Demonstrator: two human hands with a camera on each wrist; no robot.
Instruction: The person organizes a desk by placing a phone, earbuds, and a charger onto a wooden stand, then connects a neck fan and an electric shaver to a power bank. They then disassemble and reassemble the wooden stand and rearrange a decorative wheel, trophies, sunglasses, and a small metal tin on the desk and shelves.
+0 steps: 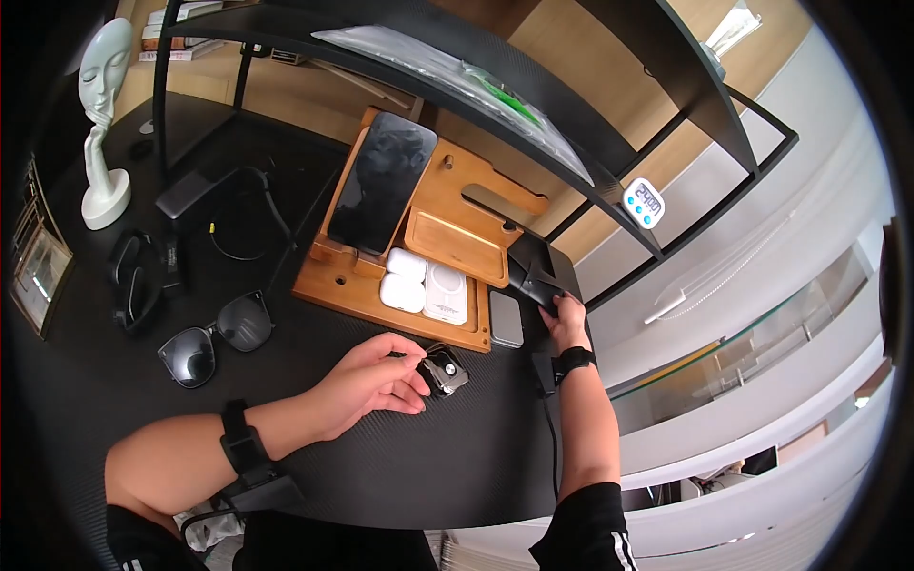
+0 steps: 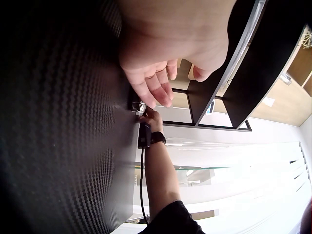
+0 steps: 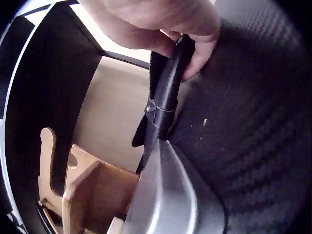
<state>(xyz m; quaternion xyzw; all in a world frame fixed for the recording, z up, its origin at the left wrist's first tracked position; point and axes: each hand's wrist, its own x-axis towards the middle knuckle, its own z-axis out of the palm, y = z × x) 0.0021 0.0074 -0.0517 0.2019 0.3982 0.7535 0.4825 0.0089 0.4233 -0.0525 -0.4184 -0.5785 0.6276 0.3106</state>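
Observation:
A metal-banded watch (image 1: 446,369) lies on the black desk in front of the wooden stand (image 1: 381,303). Beside it is my left hand (image 1: 376,385), fingers loosely bent; in the left wrist view the left hand (image 2: 170,53) holds nothing visible. At the desk's right edge my right hand (image 1: 566,319) grips a black leather case (image 1: 535,283). The right wrist view shows the right hand (image 3: 161,22) with thumb and fingers on either side of the folded case (image 3: 165,100), which has a strap and a metal snap. A grey rounded device (image 1: 506,318) lies between stand and hand.
The stand holds a phone (image 1: 383,181), white cases (image 1: 404,281) and a white charger pack (image 1: 446,291). Sunglasses (image 1: 245,322), black bands (image 1: 138,281) and a white sculpture (image 1: 105,195) stand or lie at left. A black shelf (image 1: 495,105) with a timer (image 1: 644,203) rises behind.

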